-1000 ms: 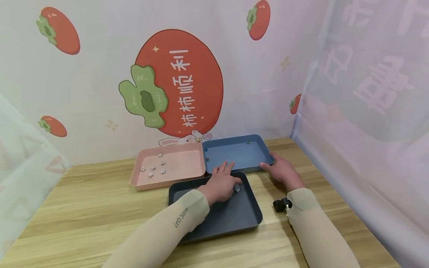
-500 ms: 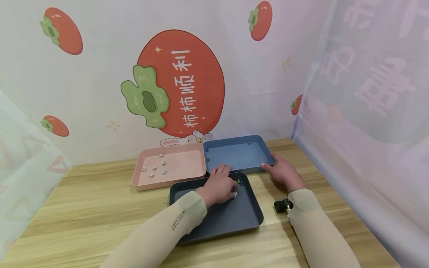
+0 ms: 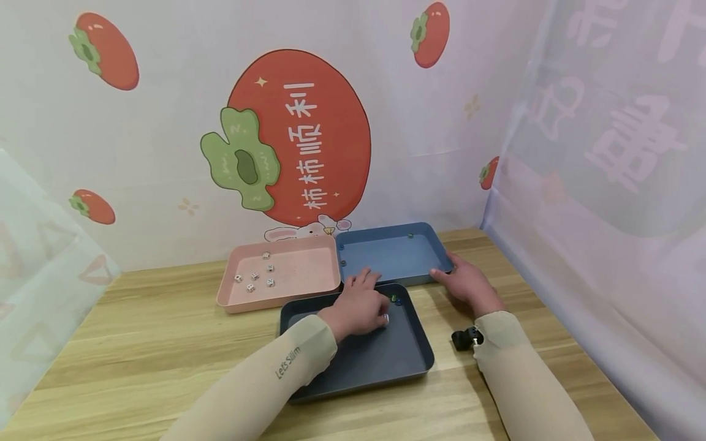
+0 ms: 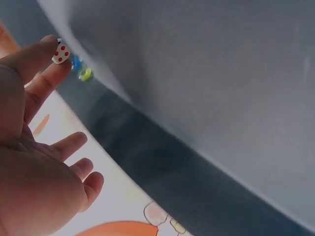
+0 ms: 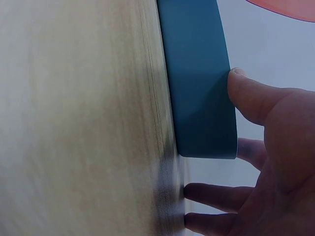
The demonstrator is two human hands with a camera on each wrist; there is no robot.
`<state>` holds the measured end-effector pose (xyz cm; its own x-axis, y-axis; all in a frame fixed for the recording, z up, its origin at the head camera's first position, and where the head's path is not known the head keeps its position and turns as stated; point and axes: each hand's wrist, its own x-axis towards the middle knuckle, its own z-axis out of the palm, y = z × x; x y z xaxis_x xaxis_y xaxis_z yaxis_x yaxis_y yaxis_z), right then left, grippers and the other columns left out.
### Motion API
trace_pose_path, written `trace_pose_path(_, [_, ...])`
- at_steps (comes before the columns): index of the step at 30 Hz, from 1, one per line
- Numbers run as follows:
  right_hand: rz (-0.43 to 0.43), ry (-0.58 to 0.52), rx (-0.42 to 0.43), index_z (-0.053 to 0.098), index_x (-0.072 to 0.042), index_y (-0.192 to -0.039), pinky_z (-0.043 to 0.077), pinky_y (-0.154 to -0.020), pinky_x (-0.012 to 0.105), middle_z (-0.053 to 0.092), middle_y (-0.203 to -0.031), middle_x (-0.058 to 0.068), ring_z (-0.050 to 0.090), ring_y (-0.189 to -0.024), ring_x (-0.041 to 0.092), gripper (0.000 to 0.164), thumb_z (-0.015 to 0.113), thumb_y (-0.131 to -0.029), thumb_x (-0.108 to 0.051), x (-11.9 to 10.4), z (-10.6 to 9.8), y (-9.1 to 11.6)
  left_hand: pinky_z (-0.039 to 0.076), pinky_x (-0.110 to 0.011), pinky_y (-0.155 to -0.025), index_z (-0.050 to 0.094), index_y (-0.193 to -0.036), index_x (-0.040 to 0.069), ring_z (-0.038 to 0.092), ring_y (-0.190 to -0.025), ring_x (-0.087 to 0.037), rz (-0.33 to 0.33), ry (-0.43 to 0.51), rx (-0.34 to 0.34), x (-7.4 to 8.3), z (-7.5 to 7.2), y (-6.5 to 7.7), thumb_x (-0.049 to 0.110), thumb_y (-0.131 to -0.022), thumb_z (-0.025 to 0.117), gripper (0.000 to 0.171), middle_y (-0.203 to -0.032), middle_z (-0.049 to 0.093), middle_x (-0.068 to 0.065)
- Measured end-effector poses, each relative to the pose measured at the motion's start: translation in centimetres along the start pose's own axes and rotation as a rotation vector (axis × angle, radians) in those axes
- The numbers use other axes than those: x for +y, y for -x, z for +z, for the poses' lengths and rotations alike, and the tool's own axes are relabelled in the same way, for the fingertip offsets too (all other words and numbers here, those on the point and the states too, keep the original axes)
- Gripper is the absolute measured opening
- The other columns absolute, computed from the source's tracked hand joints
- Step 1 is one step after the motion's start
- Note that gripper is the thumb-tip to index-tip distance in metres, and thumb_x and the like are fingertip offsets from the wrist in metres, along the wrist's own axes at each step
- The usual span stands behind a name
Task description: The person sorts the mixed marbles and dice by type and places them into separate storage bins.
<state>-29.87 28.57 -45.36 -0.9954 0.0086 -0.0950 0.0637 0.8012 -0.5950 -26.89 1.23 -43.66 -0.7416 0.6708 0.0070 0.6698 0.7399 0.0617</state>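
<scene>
My left hand (image 3: 358, 309) reaches over the dark grey tray (image 3: 380, 358). Its thumb and index finger pinch a white die with red dots (image 4: 61, 53); the other fingers spread loosely. Just past the die, a blue marble (image 4: 76, 63) and a yellow-green marble (image 4: 85, 74) lie near the dark tray's far wall. My right hand (image 3: 467, 285) holds the front right corner of the blue tray (image 3: 388, 256), thumb on the rim and index finger round the end wall. Two of its other fingers (image 5: 211, 194) reach down to the table.
Left of the blue tray stands a pink tray (image 3: 303, 263) with several white dice (image 3: 254, 277). A few small marbles (image 3: 410, 235) lie in the blue tray. A small black object (image 3: 466, 338) shows at the right wrist. A printed cloth (image 3: 419, 122) hangs behind the table (image 3: 165, 324).
My left hand has drawn slightly back toward me, uncovering the two marbles at the dark tray's far corner, and its fingers have closed on the die. My right hand stays at the blue tray.
</scene>
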Motion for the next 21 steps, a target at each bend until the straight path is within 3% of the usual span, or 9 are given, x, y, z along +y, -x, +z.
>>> trace_pose_path(7, [0.000, 0.005, 0.004, 0.012, -0.008, -0.150, 0.025, -0.098, 0.060, 0.033, -0.141, 0.028, 0.028, -0.128, 0.046, 0.087, 0.049, -0.089, -0.058, -0.1, 0.0, -0.1, 0.017, -0.057, -0.102, 0.069, -0.086, 0.031, 0.013, -0.136, -0.034, -0.032, 0.004, 0.066, -2.6, -1.9, 0.7, 0.040, -0.084, 0.066, 0.009, -0.146, 0.030, -0.012])
trace_pose_path(15, [0.000, 0.013, 0.005, 0.013, -0.007, -0.150, 0.024, -0.099, 0.060, 0.031, -0.142, 0.028, 0.026, -0.129, 0.047, 0.086, 0.049, -0.089, -0.057, -0.2, -0.1, 0.0, 0.018, -0.056, -0.100, 0.069, -0.083, 0.031, 0.018, -0.132, -0.031, -0.210, 0.016, 0.135, -7.3, -3.4, 2.1, 0.037, -0.082, 0.068, 0.006, -0.143, 0.033, -0.011])
trace_pose_path(21, [-0.002, 0.007, -0.006, 0.012, -0.006, -0.150, 0.023, -0.099, 0.060, 0.027, -0.144, 0.029, 0.025, -0.129, 0.047, 0.087, 0.049, -0.090, -0.056, -0.4, -0.2, 0.3, 0.012, -0.061, -0.101, 0.070, -0.080, 0.028, 0.017, -0.133, -0.034, -0.288, 0.043, 0.181, -11.0, -3.8, 3.8, 0.033, -0.080, 0.070, 0.005, -0.141, 0.036, -0.016])
